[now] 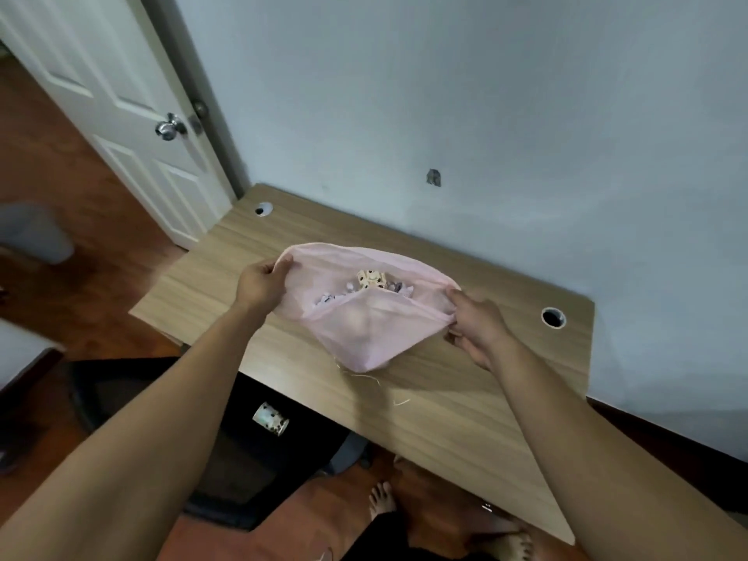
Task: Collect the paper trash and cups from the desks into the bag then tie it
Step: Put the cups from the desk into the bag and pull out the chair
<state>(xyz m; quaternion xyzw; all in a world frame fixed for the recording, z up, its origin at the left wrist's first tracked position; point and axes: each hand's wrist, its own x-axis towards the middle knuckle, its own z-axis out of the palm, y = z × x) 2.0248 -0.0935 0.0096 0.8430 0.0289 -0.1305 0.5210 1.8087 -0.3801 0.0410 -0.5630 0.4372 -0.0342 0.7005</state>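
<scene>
A thin pink bag (pixel 360 330) lies on the wooden desk (pixel 465 406), its mouth stretched wide toward the wall. My left hand (pixel 262 283) pinches the left rim of the mouth, and my right hand (pixel 475 321) grips the right rim. Inside the opening I see a cream spotted cup (pixel 370 279) and scraps of crumpled paper (pixel 324 300). Another spotted cup (pixel 270 419) lies on its side on the black chair seat below the desk's front edge.
Two round cable holes sit in the desk, one at the far left (pixel 264 209) and one at the right (pixel 553 317). A loose pale string (pixel 388 392) trails from the bag. A white door (pixel 121 115) stands open at left. My bare feet (pixel 382 498) show below.
</scene>
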